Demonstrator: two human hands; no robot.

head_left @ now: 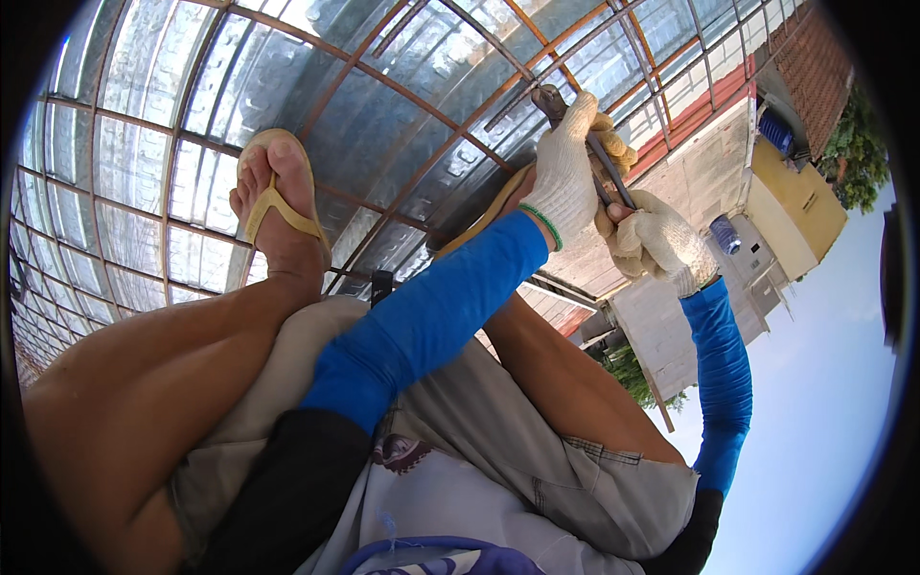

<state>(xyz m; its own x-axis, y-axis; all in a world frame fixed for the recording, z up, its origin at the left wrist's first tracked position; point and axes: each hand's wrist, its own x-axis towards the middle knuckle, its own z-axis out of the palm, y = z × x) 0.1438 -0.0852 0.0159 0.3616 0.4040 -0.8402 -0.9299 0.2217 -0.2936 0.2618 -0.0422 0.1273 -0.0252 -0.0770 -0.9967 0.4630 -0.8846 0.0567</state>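
Observation:
A pair of dark metal pincers (602,161) with two long handles lies between my gloved hands. Near the jaws, the fingers of my left hand (563,165) are wrapped round the tool. My right hand (663,240) is closed at the handle ends, with a bare fingertip showing out of the glove. The pincers' head sits right by a rusty steel bar mesh (407,94), close to where bars cross. Whether the jaws grip a wire cannot be made out. Both gloves are off-white knit, and blue sleeves cover my forearms.
Shiny corrugated metal sheets (240,91) lie under the mesh. My left sandal (297,213) rests on the bars, and the other foot is partly hidden behind my left forearm. Beyond the edge, at right, are buildings, a blue barrel (725,233) and trees (856,144).

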